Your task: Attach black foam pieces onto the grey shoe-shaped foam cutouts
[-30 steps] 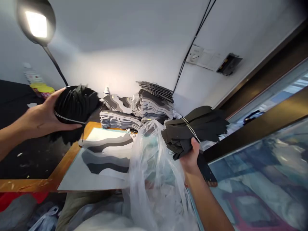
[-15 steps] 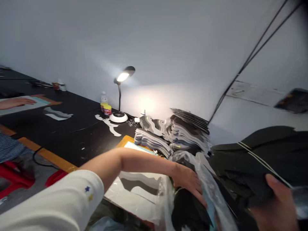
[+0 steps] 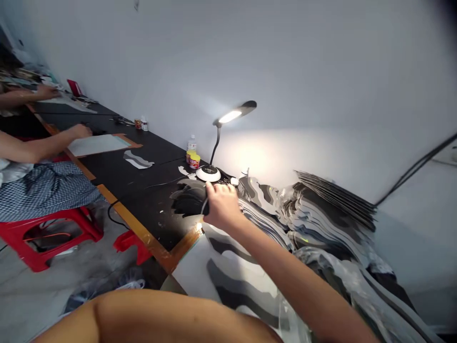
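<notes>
Along the bottom, the left arm [image 3: 160, 312] runs off the lower edge, its hand out of sight. At centre, the right hand [image 3: 224, 205] hides part of the black bundle [image 3: 186, 197]. At far left, the edge crops a co-worker [image 3: 50, 188], and the upper-left clutter [image 3: 21, 74] is too small to identify.

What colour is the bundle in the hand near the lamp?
The bundle looks black or very dark grey, best seen in the head view.

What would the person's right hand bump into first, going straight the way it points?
Probably the desk lamp's round white base, just past the right hand, though depth is hard to judge here.
</notes>
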`<action>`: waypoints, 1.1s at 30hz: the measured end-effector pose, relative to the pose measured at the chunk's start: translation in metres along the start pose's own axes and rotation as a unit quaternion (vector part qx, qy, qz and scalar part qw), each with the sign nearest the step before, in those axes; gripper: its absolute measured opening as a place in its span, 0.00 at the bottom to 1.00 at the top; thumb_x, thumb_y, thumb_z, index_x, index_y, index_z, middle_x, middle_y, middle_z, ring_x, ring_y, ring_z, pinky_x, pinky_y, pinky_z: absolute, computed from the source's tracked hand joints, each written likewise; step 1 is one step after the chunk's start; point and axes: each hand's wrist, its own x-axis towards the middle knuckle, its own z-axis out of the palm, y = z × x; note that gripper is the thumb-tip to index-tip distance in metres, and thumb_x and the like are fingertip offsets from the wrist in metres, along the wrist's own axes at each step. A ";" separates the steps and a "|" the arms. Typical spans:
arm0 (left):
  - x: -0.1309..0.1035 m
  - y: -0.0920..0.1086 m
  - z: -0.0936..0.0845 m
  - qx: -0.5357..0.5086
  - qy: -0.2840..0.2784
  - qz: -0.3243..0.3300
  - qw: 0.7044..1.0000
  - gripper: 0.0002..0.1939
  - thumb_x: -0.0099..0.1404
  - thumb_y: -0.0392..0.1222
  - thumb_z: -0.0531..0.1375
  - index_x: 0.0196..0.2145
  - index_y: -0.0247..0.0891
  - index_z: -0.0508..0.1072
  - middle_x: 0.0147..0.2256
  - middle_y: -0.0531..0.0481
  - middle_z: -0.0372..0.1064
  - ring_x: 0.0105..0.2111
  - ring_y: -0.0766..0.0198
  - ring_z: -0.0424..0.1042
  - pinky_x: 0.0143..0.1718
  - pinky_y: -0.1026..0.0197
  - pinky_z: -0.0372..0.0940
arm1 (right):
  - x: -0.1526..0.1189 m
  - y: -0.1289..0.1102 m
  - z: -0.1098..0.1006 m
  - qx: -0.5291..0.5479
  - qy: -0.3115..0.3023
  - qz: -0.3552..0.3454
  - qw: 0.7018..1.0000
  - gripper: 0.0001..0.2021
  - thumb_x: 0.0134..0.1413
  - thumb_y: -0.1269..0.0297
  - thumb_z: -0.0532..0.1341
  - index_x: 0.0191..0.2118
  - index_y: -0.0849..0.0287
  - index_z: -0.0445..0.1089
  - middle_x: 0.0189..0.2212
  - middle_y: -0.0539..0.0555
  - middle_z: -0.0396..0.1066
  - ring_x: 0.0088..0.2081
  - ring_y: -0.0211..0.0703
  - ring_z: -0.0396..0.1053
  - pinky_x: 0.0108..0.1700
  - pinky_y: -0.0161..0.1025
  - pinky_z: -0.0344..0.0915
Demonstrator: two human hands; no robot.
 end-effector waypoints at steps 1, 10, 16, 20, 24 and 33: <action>-0.018 -0.003 0.007 -0.005 0.071 0.047 0.996 0.23 0.74 0.44 0.48 0.53 0.44 0.81 0.54 0.51 0.74 0.58 0.61 0.72 0.47 0.66 0.74 | 0.018 -0.012 0.019 -0.022 -0.029 -0.018 0.999 0.54 0.50 0.57 0.74 0.78 0.62 0.50 0.60 0.64 0.47 0.64 0.50 0.48 0.75 0.55 0.41; -0.193 -0.078 0.066 -0.113 0.514 -0.151 0.837 0.07 0.72 0.34 0.62 0.44 0.40 0.79 0.46 0.48 0.75 0.46 0.65 0.74 0.49 0.66 0.68 | 0.048 0.049 0.082 0.155 -0.033 -0.036 0.987 0.22 0.73 0.56 0.61 0.67 0.53 0.70 0.60 0.55 0.51 0.63 0.31 0.51 0.75 0.35 0.48; -0.231 -0.147 0.067 0.037 0.589 -0.270 0.761 0.09 0.73 0.38 0.62 0.48 0.39 0.80 0.49 0.48 0.76 0.50 0.61 0.74 0.56 0.58 0.66 | 0.001 0.078 0.097 0.182 0.023 -0.046 0.982 0.10 0.71 0.61 0.64 0.50 0.57 0.80 0.47 0.53 0.61 0.44 0.21 0.53 0.50 0.19 0.52; -0.211 -0.180 0.071 0.084 0.507 -0.216 0.830 0.14 0.74 0.42 0.61 0.54 0.41 0.79 0.56 0.48 0.74 0.58 0.55 0.72 0.61 0.51 0.64 | -0.019 0.049 0.111 0.097 0.046 -0.102 0.989 0.12 0.66 0.57 0.68 0.51 0.56 0.78 0.46 0.54 0.61 0.47 0.26 0.51 0.55 0.24 0.51; -0.199 -0.200 0.077 0.095 0.482 -0.223 0.842 0.15 0.77 0.45 0.58 0.55 0.43 0.79 0.57 0.50 0.73 0.58 0.56 0.72 0.60 0.51 0.64 | -0.028 0.038 0.123 0.035 0.094 -0.077 0.992 0.15 0.66 0.56 0.68 0.50 0.61 0.77 0.49 0.56 0.59 0.50 0.31 0.49 0.58 0.28 0.50; -0.201 -0.218 0.053 0.034 0.462 -0.238 0.853 0.19 0.79 0.52 0.53 0.53 0.44 0.81 0.55 0.51 0.75 0.52 0.58 0.76 0.54 0.57 0.66 | -0.013 0.039 0.119 0.104 0.044 0.108 0.988 0.16 0.66 0.52 0.68 0.52 0.55 0.77 0.52 0.53 0.58 0.51 0.32 0.49 0.56 0.27 0.50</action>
